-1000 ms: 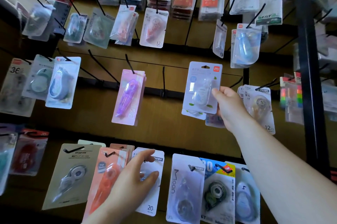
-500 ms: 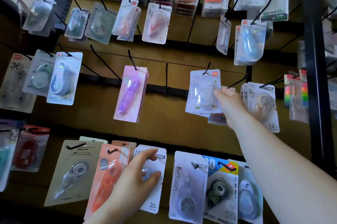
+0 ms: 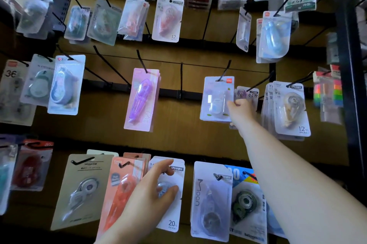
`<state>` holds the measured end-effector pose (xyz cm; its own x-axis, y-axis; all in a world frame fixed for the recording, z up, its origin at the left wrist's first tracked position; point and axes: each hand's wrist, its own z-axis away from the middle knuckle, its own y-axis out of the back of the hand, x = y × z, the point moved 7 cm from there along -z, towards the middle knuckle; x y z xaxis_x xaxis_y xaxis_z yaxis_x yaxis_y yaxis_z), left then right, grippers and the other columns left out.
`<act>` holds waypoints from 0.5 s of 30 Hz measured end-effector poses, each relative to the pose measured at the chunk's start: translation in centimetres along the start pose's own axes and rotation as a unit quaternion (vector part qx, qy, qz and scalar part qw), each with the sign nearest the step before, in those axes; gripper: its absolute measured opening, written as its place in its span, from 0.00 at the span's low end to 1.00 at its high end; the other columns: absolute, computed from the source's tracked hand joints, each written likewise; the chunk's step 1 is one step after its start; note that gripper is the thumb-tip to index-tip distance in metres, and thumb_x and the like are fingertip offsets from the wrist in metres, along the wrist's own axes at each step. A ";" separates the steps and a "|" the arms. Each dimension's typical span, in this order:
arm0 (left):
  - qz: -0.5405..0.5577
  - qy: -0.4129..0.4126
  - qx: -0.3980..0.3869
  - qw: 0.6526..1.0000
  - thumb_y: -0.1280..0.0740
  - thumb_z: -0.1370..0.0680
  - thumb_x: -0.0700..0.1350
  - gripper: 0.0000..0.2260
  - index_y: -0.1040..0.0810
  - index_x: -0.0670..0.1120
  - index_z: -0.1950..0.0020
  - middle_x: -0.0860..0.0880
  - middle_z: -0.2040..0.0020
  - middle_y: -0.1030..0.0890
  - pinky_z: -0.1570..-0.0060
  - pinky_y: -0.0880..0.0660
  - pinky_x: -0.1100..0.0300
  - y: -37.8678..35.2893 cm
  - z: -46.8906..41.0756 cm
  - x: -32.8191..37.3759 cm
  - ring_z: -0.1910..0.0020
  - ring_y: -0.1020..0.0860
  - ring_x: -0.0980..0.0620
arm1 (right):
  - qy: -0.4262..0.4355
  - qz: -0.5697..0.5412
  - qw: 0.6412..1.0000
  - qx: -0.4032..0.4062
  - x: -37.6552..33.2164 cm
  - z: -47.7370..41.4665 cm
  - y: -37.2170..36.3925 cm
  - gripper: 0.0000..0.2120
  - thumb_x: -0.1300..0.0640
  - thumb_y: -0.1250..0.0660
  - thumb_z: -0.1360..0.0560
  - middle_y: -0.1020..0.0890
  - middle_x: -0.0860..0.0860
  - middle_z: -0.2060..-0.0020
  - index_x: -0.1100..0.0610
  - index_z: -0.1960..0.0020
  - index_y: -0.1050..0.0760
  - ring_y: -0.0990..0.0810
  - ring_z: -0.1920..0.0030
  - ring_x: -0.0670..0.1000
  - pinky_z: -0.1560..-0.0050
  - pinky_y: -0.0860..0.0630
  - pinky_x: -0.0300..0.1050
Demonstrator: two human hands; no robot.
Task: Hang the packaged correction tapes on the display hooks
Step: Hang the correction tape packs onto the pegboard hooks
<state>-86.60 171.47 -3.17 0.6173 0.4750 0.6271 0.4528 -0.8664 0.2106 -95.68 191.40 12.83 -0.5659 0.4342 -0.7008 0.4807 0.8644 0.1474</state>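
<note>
A pale blue packaged correction tape hangs by its top slot on a black hook in the middle row. My right hand pinches its right edge from the side. My left hand lies on a white packaged tape marked 20 m in the bottom row, thumb and fingers on its blister. Its card top sits at a hook, hidden behind my fingers.
Rows of black hooks carry many packaged tapes: a purple one, an orange one, a grey card. A bare hook sticks out left of the pale blue pack. A black upright post bounds the right side.
My right hand lifted the pale blue pack and slid its slot onto the hook; it now hangs further back. My left hand stayed on the 20 m pack.
</note>
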 end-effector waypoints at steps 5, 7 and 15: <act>0.028 -0.002 -0.008 1.000 0.34 0.25 0.40 0.19 0.35 0.65 0.50 0.65 0.50 0.28 0.58 0.24 0.69 -0.4 0.1 0.1 0.52 0.22 0.56 | 0.006 0.002 1.000 0.001 1.8 0.7 0.9 0.15 0.56 0.41 0.23 0.25 0.59 0.63 0.68 0.55 0.24 0.27 0.61 0.57 0.55 0.26 0.52; 0.032 0.000 -0.021 0.999 0.35 0.25 0.41 0.19 0.35 0.66 0.51 0.67 0.50 0.30 0.53 0.25 0.66 -0.7 0.1 0.1 0.51 0.23 0.57 | 0.012 0.015 1.000 -0.014 2.5 1.4 1.5 0.14 0.58 0.41 0.23 0.24 0.57 0.64 0.69 0.51 0.24 0.27 0.60 0.57 0.55 0.28 0.51; 0.022 0.010 0.055 0.998 0.35 0.25 0.37 0.16 0.30 0.59 0.50 0.63 0.52 0.28 0.49 0.28 0.64 1.2 3.8 -0.5 0.48 0.26 0.58 | 0.082 0.052 0.993 -0.070 2.4 6.5 3.7 0.07 0.60 0.41 0.24 0.20 0.54 0.55 0.51 0.59 0.29 0.23 0.55 0.54 0.51 0.26 0.49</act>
<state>-83.90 170.82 -6.07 0.6251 0.4331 0.6494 0.4943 -0.8635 0.1001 -90.95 193.99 7.14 -0.6242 0.5490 -0.5558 0.4519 0.8341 0.3163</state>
